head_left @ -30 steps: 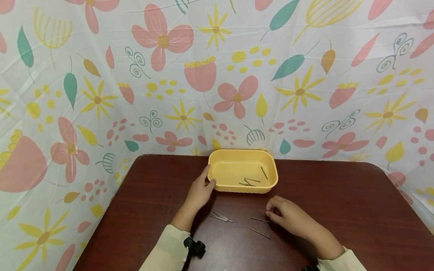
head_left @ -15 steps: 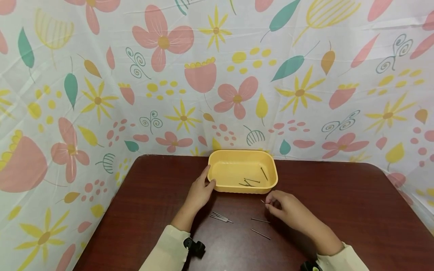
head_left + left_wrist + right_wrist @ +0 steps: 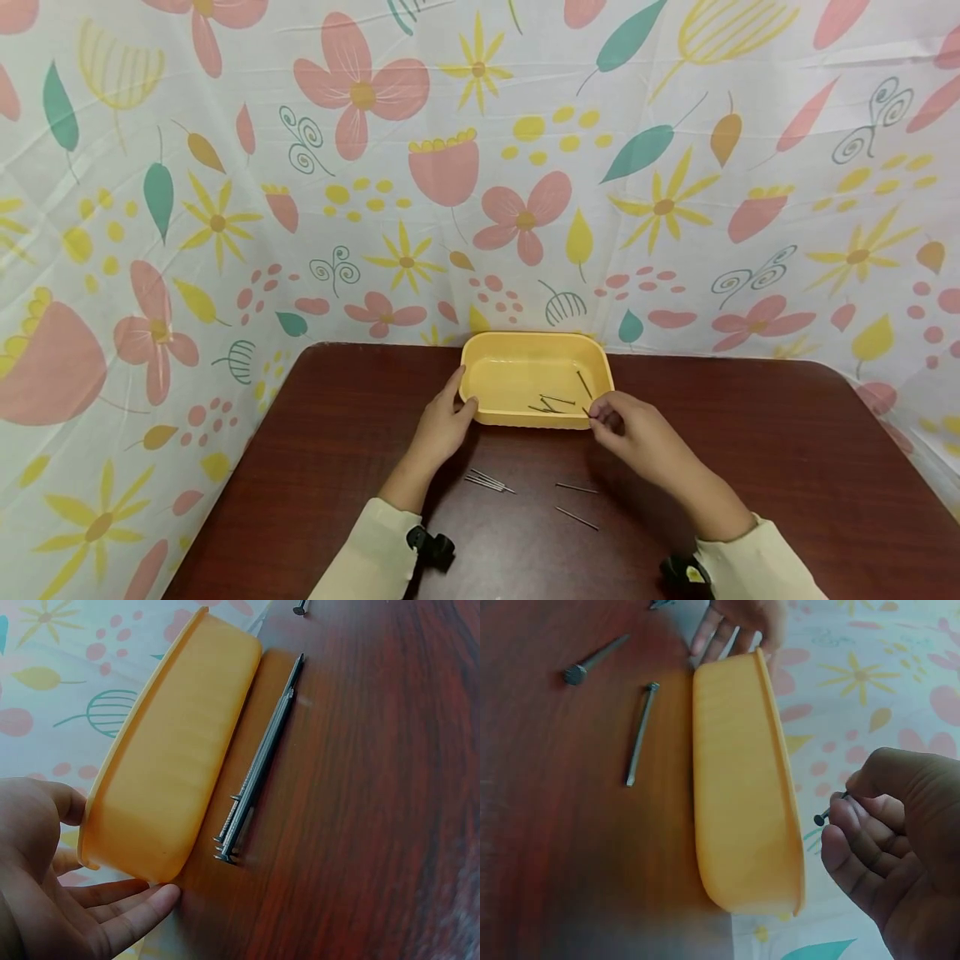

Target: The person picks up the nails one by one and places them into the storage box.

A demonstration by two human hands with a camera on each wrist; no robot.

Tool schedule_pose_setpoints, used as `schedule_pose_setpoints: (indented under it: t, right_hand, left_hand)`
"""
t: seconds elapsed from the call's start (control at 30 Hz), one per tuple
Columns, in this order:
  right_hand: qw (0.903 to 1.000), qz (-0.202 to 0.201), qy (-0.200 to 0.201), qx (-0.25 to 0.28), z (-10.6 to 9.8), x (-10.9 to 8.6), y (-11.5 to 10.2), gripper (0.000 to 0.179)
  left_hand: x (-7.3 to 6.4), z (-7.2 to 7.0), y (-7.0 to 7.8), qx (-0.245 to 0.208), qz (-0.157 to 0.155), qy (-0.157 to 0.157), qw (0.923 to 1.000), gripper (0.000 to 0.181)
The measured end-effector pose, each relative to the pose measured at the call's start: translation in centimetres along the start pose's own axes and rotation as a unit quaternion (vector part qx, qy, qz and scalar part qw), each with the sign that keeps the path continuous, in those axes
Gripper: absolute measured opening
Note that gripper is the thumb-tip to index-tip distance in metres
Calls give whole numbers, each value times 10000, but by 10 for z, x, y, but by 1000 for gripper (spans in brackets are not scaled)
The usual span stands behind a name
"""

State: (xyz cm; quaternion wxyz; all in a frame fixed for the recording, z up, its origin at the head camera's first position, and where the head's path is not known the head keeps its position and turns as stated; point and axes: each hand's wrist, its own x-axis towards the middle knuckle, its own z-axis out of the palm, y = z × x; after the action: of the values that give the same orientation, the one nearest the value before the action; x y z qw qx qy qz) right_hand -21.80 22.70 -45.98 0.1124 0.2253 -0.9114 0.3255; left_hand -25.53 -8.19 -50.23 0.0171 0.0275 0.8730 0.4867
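Note:
A yellow plastic tray (image 3: 555, 417) stands at the back of the table with several nails (image 3: 558, 402) inside. My left hand (image 3: 441, 425) holds its left end, thumb at the rim and fingers along the side, as the left wrist view also shows. Over the tray's near right corner, my right hand (image 3: 637, 433) pinches a nail (image 3: 820, 820) between thumb and fingertips, its head pointing out. Part of that nail is hidden by the fingers. Several nails (image 3: 489, 481) lie bunched in front of the tray, and two single nails (image 3: 577, 517) lie right of them.
The dark wooden table (image 3: 750, 442) has a flower-print cloth (image 3: 525, 167) hanging behind it and at the left side. Black straps with small devices (image 3: 431, 547) sit on both wrists, by the light sleeves (image 3: 367, 554).
My right hand has picked up a nail near the two single ones and carried it up and away to the tray's near right corner. The left hand has stayed on the tray.

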Motion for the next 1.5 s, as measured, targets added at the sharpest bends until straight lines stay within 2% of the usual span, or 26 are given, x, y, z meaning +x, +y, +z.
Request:
schedule_pose_setpoints:
  t: [0.37,0.63,1.3,1.4,1.5]
  right_hand:
    - [9989,-31,452,-145,-2,27,0,9]
    - [9984,252,461,-200,-1,43,3,9]
    - [9974,424,564,-120,9,58,14,9]
    - [9976,466,513,-20,9,57,14,16]
    - [9976,541,414,116,8,56,14,34]
  left_hand:
    - [0,-1,-1,16,-2,51,10000,64]
    - [0,-2,1,2,-24,26,10000,64]
    - [1,0,-3,13,17,55,10000,63]
    - [1,0,-3,39,31,63,10000,63]
    - [0,0,-3,41,62,71,9999,63]
